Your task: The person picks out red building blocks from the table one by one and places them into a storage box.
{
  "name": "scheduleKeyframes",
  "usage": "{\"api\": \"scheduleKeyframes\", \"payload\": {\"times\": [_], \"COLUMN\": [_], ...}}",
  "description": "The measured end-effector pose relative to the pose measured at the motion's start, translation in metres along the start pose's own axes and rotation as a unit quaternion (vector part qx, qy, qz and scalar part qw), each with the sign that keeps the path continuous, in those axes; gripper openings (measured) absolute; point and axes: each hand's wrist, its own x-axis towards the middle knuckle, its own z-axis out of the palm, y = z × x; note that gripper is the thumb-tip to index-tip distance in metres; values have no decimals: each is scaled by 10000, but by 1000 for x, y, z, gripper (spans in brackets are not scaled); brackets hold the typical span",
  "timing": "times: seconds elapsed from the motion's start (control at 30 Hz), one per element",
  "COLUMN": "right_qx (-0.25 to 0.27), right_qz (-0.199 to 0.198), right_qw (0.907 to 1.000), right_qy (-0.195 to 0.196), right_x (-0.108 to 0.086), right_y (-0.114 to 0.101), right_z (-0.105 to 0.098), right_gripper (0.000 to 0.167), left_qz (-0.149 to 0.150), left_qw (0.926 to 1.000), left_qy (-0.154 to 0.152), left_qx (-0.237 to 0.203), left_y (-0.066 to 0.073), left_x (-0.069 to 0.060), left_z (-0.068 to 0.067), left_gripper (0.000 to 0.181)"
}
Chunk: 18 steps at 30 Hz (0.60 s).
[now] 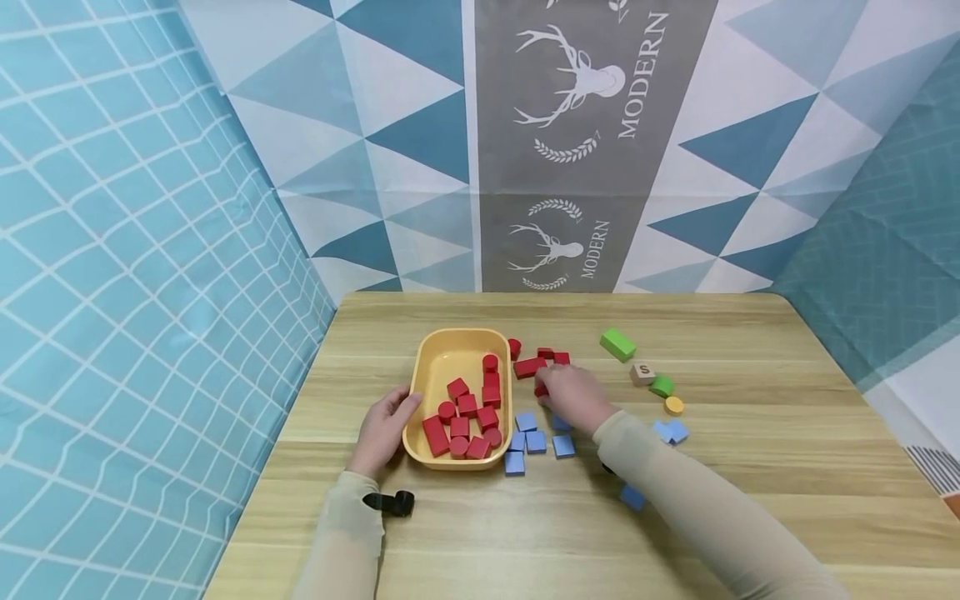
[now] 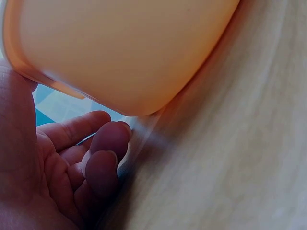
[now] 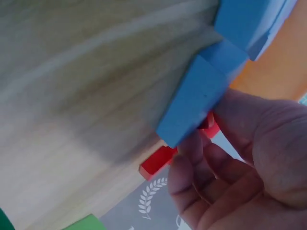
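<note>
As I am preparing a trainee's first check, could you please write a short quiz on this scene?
1. Multiple choice: What does the left hand touch?
A) The green rectangular block
B) The yellow-orange tray
C) The wooden cube

2. True or false: The right hand is reaching inside the tray.

3. Fill in the blank: The wooden cube shows the letter ___.

Key:
1. B, at the tray's rim.
2. False; it is outside the tray, on the tray's right, with a red block at its fingertips.
3. S.
</note>
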Motion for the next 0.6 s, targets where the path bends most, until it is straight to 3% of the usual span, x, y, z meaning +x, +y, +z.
{"api": "scheduleKeyframes", "payload": {"times": [0.1, 0.27, 0.6], "right_qx": [10, 34, -50], "right_qz": [-100, -128, -248], "right_qw": [9996, 9980, 9986], "right_qy": [-251, -619, -472], "right_x": [-1, -3, -3], "right_y": [-2, -3, -4], "right_z": [-2, 0, 2], "right_gripper": [7, 21, 15], "left_qz": [11, -1, -8], "left_qw": [10000, 10000, 10000], "left_qy": [6, 20, 10], "left_qx": [0, 50, -4], "left_y": [-1, -1, 0], "left_x": [0, 0, 1], "left_z": [0, 0, 0], "left_gripper": [61, 61, 60]}}
